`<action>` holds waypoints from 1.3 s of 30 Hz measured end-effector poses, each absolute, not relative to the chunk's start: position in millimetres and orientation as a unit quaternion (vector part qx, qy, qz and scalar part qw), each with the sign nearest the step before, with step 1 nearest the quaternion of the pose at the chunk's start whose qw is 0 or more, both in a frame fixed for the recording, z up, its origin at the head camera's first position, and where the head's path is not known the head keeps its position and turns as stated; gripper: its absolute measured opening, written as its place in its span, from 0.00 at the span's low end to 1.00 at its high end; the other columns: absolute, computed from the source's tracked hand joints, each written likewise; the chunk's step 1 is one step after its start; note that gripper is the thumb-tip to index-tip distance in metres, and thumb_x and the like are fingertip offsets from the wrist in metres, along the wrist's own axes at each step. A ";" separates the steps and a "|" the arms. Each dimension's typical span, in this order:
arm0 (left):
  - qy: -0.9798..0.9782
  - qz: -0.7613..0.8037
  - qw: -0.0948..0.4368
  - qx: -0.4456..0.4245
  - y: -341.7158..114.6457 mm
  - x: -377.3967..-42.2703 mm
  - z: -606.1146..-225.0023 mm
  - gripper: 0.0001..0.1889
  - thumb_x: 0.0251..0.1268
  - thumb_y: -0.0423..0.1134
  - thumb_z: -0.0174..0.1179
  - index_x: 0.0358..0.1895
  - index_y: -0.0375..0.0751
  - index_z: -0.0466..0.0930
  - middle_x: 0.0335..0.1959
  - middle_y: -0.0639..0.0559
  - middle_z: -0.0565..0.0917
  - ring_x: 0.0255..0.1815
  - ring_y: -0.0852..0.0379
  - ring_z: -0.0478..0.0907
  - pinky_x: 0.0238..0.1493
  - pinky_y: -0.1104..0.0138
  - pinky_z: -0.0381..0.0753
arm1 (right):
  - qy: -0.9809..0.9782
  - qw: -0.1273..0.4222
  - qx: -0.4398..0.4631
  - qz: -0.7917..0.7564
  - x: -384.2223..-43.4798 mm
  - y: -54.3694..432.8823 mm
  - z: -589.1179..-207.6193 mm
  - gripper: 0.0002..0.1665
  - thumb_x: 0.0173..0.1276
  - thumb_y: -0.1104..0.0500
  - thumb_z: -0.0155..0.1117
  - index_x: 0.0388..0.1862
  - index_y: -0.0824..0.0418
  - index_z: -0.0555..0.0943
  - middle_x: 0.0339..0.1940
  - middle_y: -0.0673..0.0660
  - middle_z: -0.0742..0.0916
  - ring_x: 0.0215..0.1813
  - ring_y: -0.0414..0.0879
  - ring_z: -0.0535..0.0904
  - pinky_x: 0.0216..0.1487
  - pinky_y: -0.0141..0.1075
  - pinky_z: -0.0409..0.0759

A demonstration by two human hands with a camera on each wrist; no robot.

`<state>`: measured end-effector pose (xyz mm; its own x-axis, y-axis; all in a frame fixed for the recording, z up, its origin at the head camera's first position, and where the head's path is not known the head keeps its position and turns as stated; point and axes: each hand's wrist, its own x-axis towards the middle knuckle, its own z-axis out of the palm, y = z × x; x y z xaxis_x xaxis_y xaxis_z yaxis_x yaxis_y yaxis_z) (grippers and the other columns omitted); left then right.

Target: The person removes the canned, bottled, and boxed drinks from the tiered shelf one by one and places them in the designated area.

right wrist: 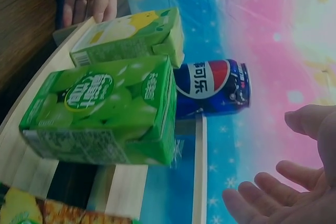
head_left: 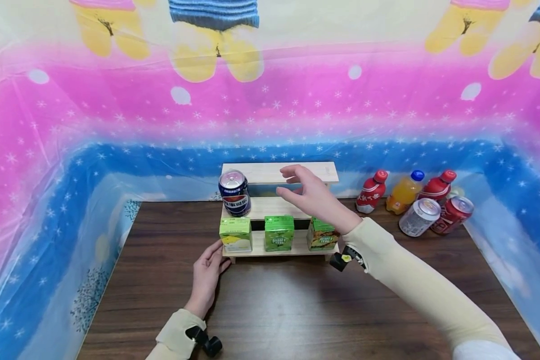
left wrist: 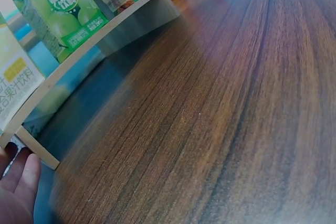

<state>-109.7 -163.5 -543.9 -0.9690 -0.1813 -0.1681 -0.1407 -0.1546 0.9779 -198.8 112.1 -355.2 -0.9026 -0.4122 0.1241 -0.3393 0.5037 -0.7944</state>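
A small wooden tiered shelf (head_left: pixel 280 172) stands on the table. My left hand (head_left: pixel 208 272) holds its lower left front corner, fingers at the end of the bottom tier beside a light green juice box (head_left: pixel 236 240). On that same tier stand a green grape-printed juice box (head_left: pixel 279 237) in the middle and a green-and-brown juice box (head_left: pixel 321 240) at the right, partly hidden behind my right wrist. A dark blue cola can (head_left: pixel 234 195) stands upright at the left of the middle tier. My right hand (head_left: pixel 312 192) hovers over the upper tiers, fingers apart, nothing in it.
Right of the shelf stand a red-capped bottle (head_left: pixel 371 192), an orange drink bottle (head_left: pixel 404 194) and another red bottle (head_left: pixel 436 186). In front are a silver can (head_left: pixel 419 218) and a red can (head_left: pixel 452 215). A printed cloth (head_left: pixel 279 105) rises behind and beside the dark wooden table (head_left: pixel 297 310).
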 end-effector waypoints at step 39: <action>-0.645 -0.755 0.020 0.117 -163.2 -108.6 -547.4 0.21 0.85 0.35 0.49 0.73 0.31 0.71 0.70 0.34 0.76 0.52 0.66 0.83 0.53 0.71 0.85 | 0.866 0.118 -0.206 -0.440 -226.0 24.3 -367.8 0.43 0.71 0.51 0.73 0.77 0.63 0.64 0.72 0.63 0.77 0.73 0.56 0.73 0.74 0.52 0.72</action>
<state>-108.6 -163.2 -547.4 -0.9719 -0.1810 -0.1507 -0.1204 -0.1684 0.9783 -226.0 24.3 -367.8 -0.8871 -0.4609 -0.0228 -0.2530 0.5271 -0.8113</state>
